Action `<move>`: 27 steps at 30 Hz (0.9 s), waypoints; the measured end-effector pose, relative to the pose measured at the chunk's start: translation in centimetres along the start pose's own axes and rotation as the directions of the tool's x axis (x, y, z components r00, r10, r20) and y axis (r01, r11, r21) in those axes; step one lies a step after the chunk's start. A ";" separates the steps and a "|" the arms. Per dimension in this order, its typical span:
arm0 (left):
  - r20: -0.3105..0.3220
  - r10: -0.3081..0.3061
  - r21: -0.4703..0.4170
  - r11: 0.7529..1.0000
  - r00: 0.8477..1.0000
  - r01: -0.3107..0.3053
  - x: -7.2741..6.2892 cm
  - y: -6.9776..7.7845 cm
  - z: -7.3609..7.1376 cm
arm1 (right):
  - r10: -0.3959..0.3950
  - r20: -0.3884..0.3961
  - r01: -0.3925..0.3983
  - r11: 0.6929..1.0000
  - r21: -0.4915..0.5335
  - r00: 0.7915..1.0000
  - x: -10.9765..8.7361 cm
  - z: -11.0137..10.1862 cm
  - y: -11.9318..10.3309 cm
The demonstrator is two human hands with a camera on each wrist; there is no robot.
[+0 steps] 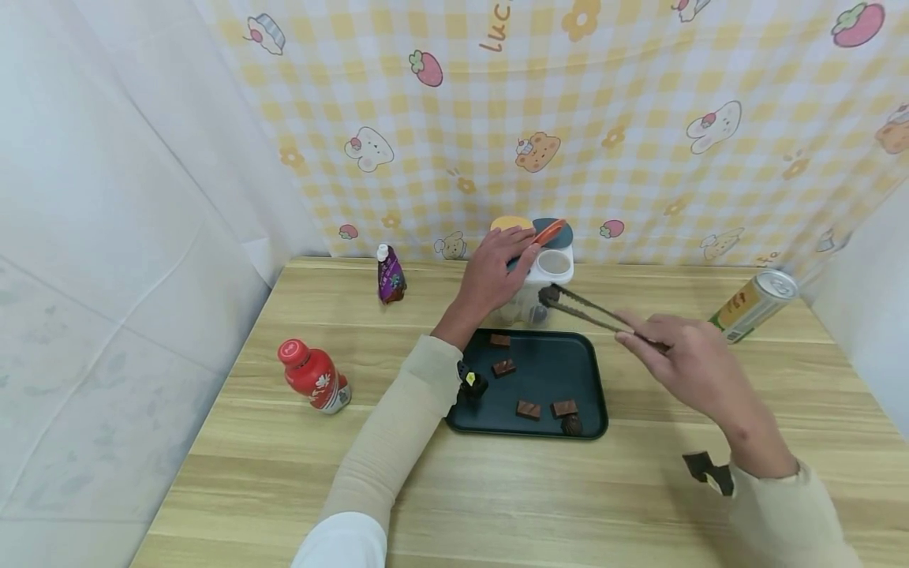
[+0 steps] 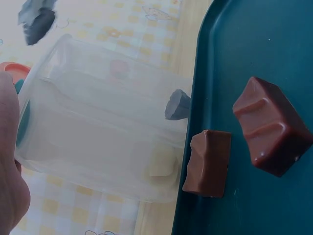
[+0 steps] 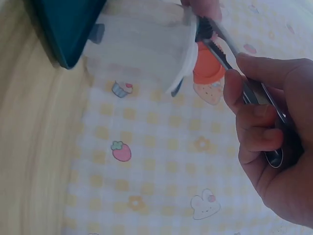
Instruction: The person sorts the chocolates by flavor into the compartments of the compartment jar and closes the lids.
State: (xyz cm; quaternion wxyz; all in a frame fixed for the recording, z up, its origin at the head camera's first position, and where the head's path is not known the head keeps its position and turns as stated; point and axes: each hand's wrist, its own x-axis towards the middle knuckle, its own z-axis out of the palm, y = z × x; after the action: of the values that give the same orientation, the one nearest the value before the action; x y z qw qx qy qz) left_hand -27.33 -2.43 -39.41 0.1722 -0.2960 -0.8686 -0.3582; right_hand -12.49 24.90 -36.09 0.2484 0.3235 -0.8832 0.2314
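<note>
My left hand (image 1: 497, 264) is at the top of a clear plastic container (image 2: 107, 117) with a multi-flap lid; its thumb and fingers hold the raised orange flap (image 1: 549, 232), beside a round opening (image 1: 553, 262). My right hand (image 1: 692, 363) grips metal tongs (image 1: 592, 306), whose tips pinch a dark chocolate piece (image 1: 549, 294) just in front of the lid. A dark piece (image 2: 178, 105) and a pale piece (image 2: 163, 161) lie inside the container. Chocolate bars (image 1: 528, 409) and a round dark chocolate (image 1: 571, 425) sit on the dark green tray (image 1: 554, 359).
A red bottle (image 1: 316, 377) stands left of the tray, with a purple pouch (image 1: 390, 274) farther back. At the right is a tall can (image 1: 754, 304). A checked yellow curtain (image 1: 440, 158) hangs behind the wooden table (image 1: 540, 505).
</note>
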 end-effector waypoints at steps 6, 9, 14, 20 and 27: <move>-0.013 0.012 0.009 1.000 1.000 -0.012 0.1 -0.1 0.1 | 0.108 -0.051 -0.109 0.994 -0.030 0.993 1.2 -0.5 0.3; -0.012 0.006 0.009 1.000 1.000 -0.006 0.1 0.0 0.1 | 0.170 -0.062 -0.174 0.984 -0.050 0.983 1.7 -0.4 0.4; -0.010 -0.001 0.013 1.000 1.000 0.001 0.1 0.0 0.1 | 0.218 -0.063 -0.223 0.971 -0.084 0.974 2.2 0.1 0.7; 0.002 -0.006 0.013 1.000 1.000 0.006 0.0 0.1 0.0 | 0.224 -0.056 -0.228 0.971 -0.075 0.973 2.4 0.8 1.2; 0.007 -0.008 0.020 1.000 1.000 0.008 -0.1 0.2 -0.2 | 0.234 -0.028 -0.236 0.970 -0.061 0.972 2.5 1.0 1.3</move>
State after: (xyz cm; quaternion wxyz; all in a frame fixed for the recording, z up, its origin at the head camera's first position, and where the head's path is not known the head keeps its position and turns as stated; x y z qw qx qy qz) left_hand -27.15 -2.48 -39.25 0.1707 -0.2921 -0.8739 -0.3491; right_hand -15.32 24.03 -35.73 0.2385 0.2061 -0.9197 0.2343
